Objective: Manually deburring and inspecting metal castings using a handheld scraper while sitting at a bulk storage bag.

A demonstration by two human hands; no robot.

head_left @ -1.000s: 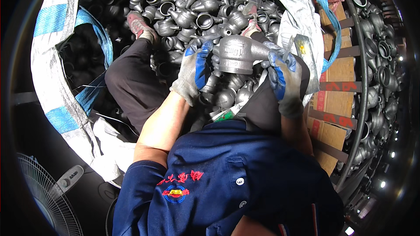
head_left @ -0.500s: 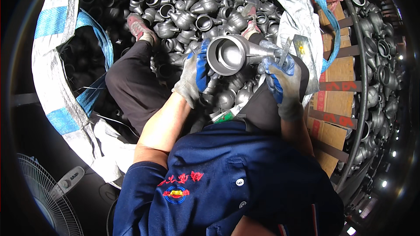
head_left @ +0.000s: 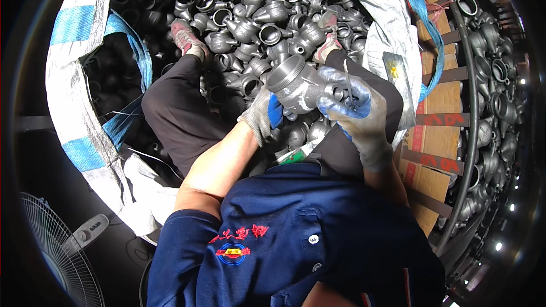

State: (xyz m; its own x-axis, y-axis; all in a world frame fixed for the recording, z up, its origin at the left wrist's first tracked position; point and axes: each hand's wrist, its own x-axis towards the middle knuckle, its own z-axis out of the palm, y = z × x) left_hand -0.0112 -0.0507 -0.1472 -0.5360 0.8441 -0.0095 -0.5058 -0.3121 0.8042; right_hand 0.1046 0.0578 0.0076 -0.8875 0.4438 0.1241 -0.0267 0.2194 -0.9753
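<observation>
I hold a grey metal pipe fitting (head_left: pixel 297 84) over my lap with both gloved hands. My left hand (head_left: pixel 260 115), in a grey and blue glove, grips its lower left side. My right hand (head_left: pixel 352 109), also gloved, closes on the narrow end at the right, with a thin metal tool (head_left: pixel 347 82) sticking up between its fingers. The fitting's wide round mouth points up and to the left. Under my hands lies a pile of like grey fittings (head_left: pixel 256 23) in a big white and blue sack (head_left: pixel 74 96), with my legs stretched over them.
A stack of cardboard boxes (head_left: pixel 435 108) stands at the right, and beyond it a wire rack with several more fittings (head_left: pixel 495 79). A floor fan (head_left: pixel 57 250) sits at the lower left. A small green-labelled object (head_left: pixel 296 153) rests on my lap.
The fitting has turned in my hands: its wide mouth swung from facing me to pointing up-left. My right hand shifted onto the narrow end.
</observation>
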